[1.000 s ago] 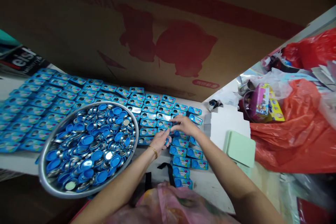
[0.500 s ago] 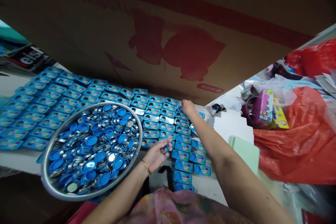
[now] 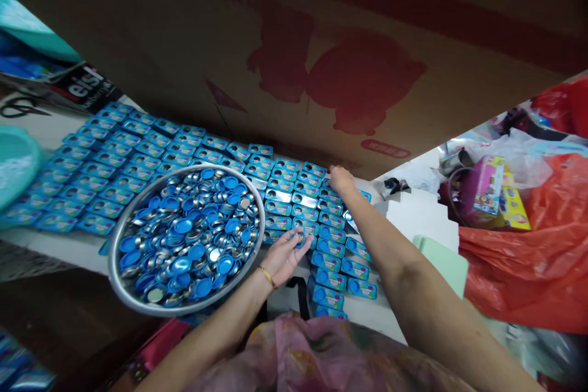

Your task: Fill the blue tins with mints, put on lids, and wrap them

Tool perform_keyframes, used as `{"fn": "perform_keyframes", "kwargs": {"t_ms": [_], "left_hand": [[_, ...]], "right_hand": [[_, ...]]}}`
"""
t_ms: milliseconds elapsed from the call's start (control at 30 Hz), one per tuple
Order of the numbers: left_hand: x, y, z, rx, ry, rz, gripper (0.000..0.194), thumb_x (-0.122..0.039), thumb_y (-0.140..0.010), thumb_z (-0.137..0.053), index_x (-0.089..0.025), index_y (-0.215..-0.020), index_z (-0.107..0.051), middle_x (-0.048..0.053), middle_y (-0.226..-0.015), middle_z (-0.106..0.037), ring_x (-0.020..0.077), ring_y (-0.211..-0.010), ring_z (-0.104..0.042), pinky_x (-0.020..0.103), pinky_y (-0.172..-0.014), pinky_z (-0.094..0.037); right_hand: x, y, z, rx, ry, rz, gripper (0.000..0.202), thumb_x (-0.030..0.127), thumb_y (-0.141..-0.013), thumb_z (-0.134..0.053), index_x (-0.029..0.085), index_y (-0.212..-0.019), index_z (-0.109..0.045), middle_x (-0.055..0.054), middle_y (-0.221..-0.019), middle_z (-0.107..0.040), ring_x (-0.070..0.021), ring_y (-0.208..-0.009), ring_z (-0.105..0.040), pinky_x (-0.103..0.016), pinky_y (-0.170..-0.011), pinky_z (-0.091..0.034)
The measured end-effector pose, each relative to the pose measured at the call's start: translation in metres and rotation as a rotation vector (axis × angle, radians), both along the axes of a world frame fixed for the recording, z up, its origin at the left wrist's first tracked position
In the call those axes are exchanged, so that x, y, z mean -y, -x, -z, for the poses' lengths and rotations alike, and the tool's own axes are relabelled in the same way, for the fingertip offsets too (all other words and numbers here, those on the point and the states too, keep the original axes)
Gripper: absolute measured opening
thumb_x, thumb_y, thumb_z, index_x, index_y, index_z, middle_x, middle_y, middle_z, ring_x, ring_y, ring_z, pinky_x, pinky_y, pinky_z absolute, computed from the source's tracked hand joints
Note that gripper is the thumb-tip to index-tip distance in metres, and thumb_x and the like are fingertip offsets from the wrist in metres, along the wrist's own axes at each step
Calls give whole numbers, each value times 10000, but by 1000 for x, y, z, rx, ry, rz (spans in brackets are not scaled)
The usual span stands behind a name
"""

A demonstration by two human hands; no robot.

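Observation:
My left hand (image 3: 285,257), palm up and wearing a gold bangle, is closed round a small round metal cap (image 3: 301,239) over the near tins. At the far end of a column of flat blue tins (image 3: 331,248), by the cardboard, my right hand (image 3: 341,180) has its fingers curled down onto a tin; what they pinch is hidden. Blue discs show in the round openings of the right-hand columns, while many tins further left have dark openings. Left of my left hand stands a large metal bowl (image 3: 114,266) heaped with loose blue-and-silver caps (image 3: 184,226).
A tall cardboard box (image 3: 184,61) walls off the back of the table. To the right lie white card sheets (image 3: 420,217), a pale green lid (image 3: 443,263) and a red plastic bag (image 3: 509,269). Scissors (image 3: 21,107) and a turquoise basin (image 3: 18,165) are at the far left.
The view has swung, moving the scene to the right and slightly up. My left hand's fingers have turned up around the cap. Over the far tins, my right hand stays at nearly the same place.

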State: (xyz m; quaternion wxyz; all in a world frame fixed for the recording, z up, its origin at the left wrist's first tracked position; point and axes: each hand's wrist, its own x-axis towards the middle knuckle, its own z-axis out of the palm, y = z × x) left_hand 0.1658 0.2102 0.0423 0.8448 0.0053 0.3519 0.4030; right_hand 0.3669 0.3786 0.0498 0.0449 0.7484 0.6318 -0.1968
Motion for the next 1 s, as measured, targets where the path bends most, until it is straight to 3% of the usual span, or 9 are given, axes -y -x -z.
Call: {"fn": "perform_keyframes", "kwargs": {"t_ms": [100, 200, 300, 433, 500, 600, 700, 833, 1000], "left_hand": [[-5, -3, 7, -103, 51, -36, 158, -91, -737, -573, -132, -890, -559, 35, -797, -617, 166, -906, -597, 256, -820, -474], [-5, -8, 15, -161, 58, -29, 138, -83, -731, -577, -131, -860, -571, 28, -766, -615, 97, -716, -609, 183, -650, -500], [2, -11, 20, -137, 28, 22, 106, -69, -732, -568, -114, -825, -593, 38, -758, -618, 80, -664, -592, 187, -630, -501], [10, -5, 22, -88, 12, 104, 144, -61, -733, -562, -93, -865, -609, 87, -874, -633, 134, -809, -605, 276, -789, -491], [11, 0, 22, -108, 28, 131, 182, -61, -729, -566, -81, -906, -605, 118, -928, -631, 160, -877, -599, 286, -822, -478], [8, 5, 22, -156, 45, 137, 216, -68, -720, -583, -78, -936, -598, 135, -941, -632, 178, -907, -595, 271, -804, -486], [7, 7, 23, -175, 53, 113, 216, -71, -718, -587, -85, -933, -597, 129, -925, -636, 167, -889, -601, 241, -763, -498], [10, 10, 21, -181, 61, 113, 228, -68, -718, -585, -78, -945, -592, 140, -924, -636, 146, -828, -613, 215, -715, -505], [8, 10, 15, -169, 76, 93, 225, -63, -713, -582, -90, -936, -591, 116, -881, -639, 131, -791, -613, 207, -701, -502]], "right_hand": [[58, 14, -7, -353, -197, -177, 332, 354, -747, -583, 189, -1035, -578, -59, -939, -594, -166, -878, -548, -271, -765, -411], [113, 32, -14, -701, -125, -448, 318, 353, -728, -606, 211, -1013, -602, -33, -904, -595, -145, -838, -548, -247, -745, -419], [147, 42, -19, -736, -116, -539, 276, 263, -741, -601, 216, -1013, -605, -39, -931, -591, -141, -856, -544, -242, -756, -416], [162, 36, -18, -631, -60, -598, 225, 200, -769, -547, 206, -986, -604, -41, -894, -603, -138, -835, -551, -238, -734, -418], [159, 28, -9, -620, -84, -530, 199, 189, -784, -503, 195, -954, -607, -42, -882, -610, -135, -819, -557, -240, -730, -418], [136, 14, 8, -641, -151, -218, 199, 211, -801, -440, 177, -922, -594, -23, -789, -620, -124, -713, -572, -235, -665, -432], [96, 1, 20, -537, -189, 44, 192, 249, -799, -428, 171, -890, -578, -6, -718, -612, -122, -652, -570, -226, -618, -428], [47, -1, 21, -185, -86, 44, 136, 226, -731, -544, 181, -852, -586, -44, -833, -628, -163, -813, -577, -238, -693, -411], [14, 12, 14, 92, 178, 14, 443, 273, -622, -686, 170, -1030, -548, -125, -1031, -593, -221, -933, -565, -255, -728, -414]]}}
